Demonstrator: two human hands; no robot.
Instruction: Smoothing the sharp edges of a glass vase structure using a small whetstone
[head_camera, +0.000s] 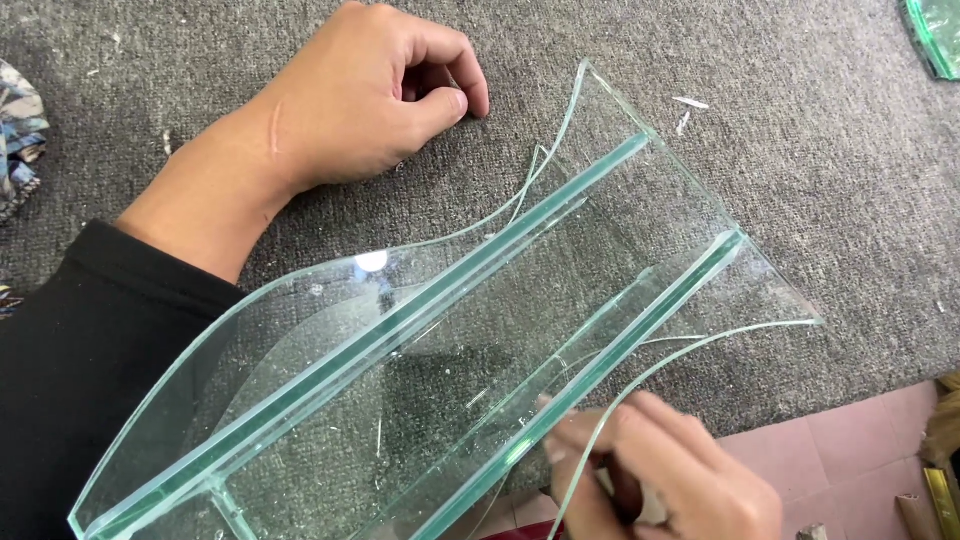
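A clear glass trough (420, 380) with curved side walls lies on the grey carpet (800, 200), holding nothing. The left hand (375, 95) rests curled loosely on the carpet beside it, gripping nothing. The right hand (660, 480) presses against the trough's near wall, closed around a small dark tool (625, 495).
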